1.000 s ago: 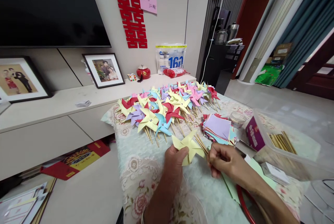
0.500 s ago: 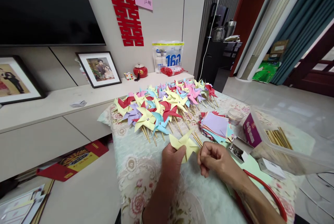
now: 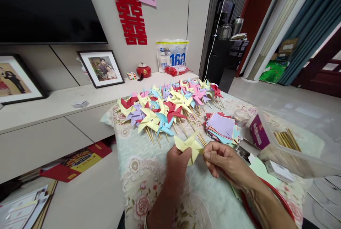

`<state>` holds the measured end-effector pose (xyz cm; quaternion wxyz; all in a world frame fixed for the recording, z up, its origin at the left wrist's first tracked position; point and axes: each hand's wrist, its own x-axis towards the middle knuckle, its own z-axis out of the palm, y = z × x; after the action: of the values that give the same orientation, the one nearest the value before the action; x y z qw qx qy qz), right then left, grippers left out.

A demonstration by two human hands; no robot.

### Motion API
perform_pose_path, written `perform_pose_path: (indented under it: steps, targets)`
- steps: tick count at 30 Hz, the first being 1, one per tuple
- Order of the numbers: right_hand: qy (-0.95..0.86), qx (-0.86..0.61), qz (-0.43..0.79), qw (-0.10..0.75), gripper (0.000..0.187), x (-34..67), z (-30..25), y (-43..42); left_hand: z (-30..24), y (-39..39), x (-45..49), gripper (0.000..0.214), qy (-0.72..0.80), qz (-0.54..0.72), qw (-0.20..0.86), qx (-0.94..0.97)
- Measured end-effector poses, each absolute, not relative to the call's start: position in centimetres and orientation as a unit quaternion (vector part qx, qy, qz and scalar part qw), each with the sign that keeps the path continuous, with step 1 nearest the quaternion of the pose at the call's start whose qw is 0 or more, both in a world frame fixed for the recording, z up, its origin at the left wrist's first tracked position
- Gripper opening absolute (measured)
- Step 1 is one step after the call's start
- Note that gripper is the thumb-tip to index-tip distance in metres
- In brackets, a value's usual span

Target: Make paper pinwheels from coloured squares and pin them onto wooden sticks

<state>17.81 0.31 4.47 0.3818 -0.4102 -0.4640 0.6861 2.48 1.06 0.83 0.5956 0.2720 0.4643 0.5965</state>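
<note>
My left hand (image 3: 178,159) grips a pale yellow paper pinwheel (image 3: 194,145) above the front of the table, its thumb pressed on the middle. The pinwheel has folded blades, and no stick shows on it. At its right-hand point, my right hand (image 3: 222,159) is closed, with thumb and forefinger pinched on the tip. Just beyond the hands lie finished pinwheels (image 3: 172,110) in several colours, on thin wooden sticks. A stack of coloured paper squares (image 3: 222,126) lies beyond my right hand, near a small open box of metal fasteners (image 3: 243,152).
At the right a clear plastic bin (image 3: 277,150) holds wooden sticks (image 3: 287,139). A small white box (image 3: 279,171) and a round clear container (image 3: 241,117) stand near it. Something red and curved (image 3: 277,195) lies under my right forearm. A flowered cloth (image 3: 149,186) covers the table.
My right hand's thumb and forefinger have closed on the pinwheel's right-hand tip, where they were beside it before. My left hand keeps its hold; the view has shifted slightly.
</note>
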Motion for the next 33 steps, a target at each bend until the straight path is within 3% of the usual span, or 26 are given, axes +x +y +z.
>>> perform_pose_path:
  steps: [7,18,24,27,33]
  targets:
    - [-0.51,-0.422,0.624,0.415,0.032,18.0,4.9,0.0,0.7,1.0,2.7,0.021,0.476,0.596,0.585,0.274]
    - [-0.704,-0.441,0.315,0.459,0.012,17.3,4.5,-0.5,0.1,0.8,3.3,0.018,0.491,0.616,0.541,0.295]
    - [-0.737,-0.436,0.211,0.471,0.015,17.1,3.8,-0.3,0.5,0.7,3.3,0.019,0.487,0.612,0.541,0.309]
    - [-0.719,-0.456,0.223,0.473,0.016,17.1,3.8,-0.2,0.6,0.6,3.3,0.024,0.471,0.611,0.547,0.325]
    - [-0.652,-0.477,0.365,0.462,0.015,16.6,4.1,-0.4,-0.1,0.3,3.6,0.022,0.445,0.615,0.551,0.347]
